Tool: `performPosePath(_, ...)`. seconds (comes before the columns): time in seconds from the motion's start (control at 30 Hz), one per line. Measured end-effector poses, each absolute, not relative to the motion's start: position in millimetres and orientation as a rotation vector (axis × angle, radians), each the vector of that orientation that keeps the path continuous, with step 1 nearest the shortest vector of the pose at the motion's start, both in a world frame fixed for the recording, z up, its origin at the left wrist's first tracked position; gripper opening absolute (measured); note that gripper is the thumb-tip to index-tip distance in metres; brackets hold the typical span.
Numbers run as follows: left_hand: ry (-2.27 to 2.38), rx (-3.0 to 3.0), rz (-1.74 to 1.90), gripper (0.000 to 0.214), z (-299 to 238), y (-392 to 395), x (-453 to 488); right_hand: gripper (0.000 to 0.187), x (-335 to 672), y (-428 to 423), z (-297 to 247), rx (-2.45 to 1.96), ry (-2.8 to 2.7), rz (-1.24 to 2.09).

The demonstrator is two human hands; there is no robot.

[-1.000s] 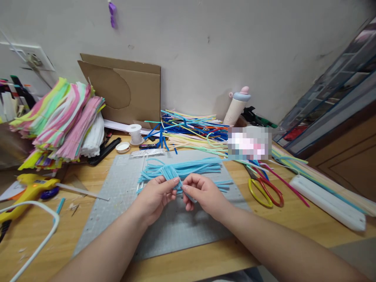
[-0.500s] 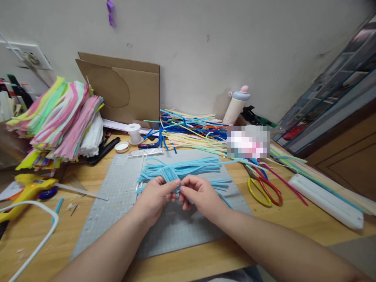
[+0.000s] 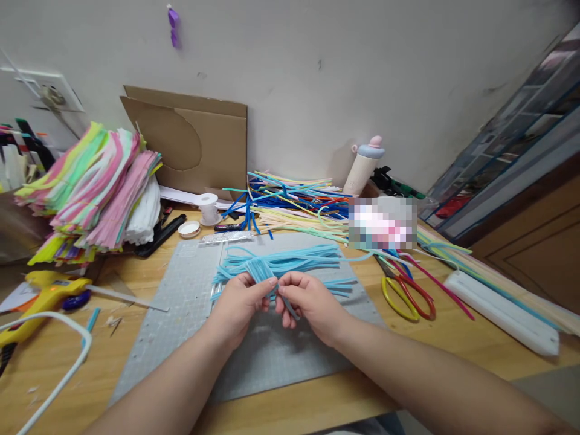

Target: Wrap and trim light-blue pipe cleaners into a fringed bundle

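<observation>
Fingers (image 3: 267, 286) of the left hand (image 3: 238, 302): pinching a flat light-blue pipe-cleaner panel (image 3: 260, 270), which is projecting beyond the thumb. Right hand (image 3: 310, 297): pinching a light-blue strand (image 3: 292, 310) at the panel's near end, fingertips almost meeting the left's. Light-blue pipe-cleaner bundle (image 3: 312, 256): lying just beyond both hands, resting on a grey cutting mat (image 3: 176, 302).

The blue stems (image 3: 260, 270) look matt and fuzzy, the tabletop (image 3: 104, 368) wooden.

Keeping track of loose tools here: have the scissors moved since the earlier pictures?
No. Judged against the cutting mat, the scissors keep their place off its right side; both shift slightly together, so likely only the camera moved.
</observation>
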State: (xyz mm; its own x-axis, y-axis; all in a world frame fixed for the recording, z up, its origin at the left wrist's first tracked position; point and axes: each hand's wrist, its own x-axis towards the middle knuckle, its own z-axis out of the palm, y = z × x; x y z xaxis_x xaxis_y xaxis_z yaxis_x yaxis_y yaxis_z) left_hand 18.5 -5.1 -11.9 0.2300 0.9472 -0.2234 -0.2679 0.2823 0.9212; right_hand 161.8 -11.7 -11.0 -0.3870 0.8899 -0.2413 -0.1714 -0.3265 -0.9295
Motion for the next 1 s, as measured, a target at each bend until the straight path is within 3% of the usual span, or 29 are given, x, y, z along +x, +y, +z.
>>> performPosePath(0.3,0.928,0.626,1.11,0.024,5.3,2.3,4.3,0.026,185.7,-13.3,33.9,-1.112,-1.303,2.272)
performPosePath(0.5,0.927,0.626,1.064,0.024,3.7,0.2,4.8,0.027,180.0,-7.2,15.5,-1.19,-1.535,1.631)
performPosePath(0.67,0.866,0.709,1.005,0.022,-2.0,-1.6,8.6,0.036,161.4,-4.6,-4.3,-1.061,-1.388,1.721)
performPosePath(1.0,0.959,0.733,0.91,0.021,-9.0,-0.1,9.7,0.036,168.0,-2.9,-20.6,-1.012,-1.297,1.806)
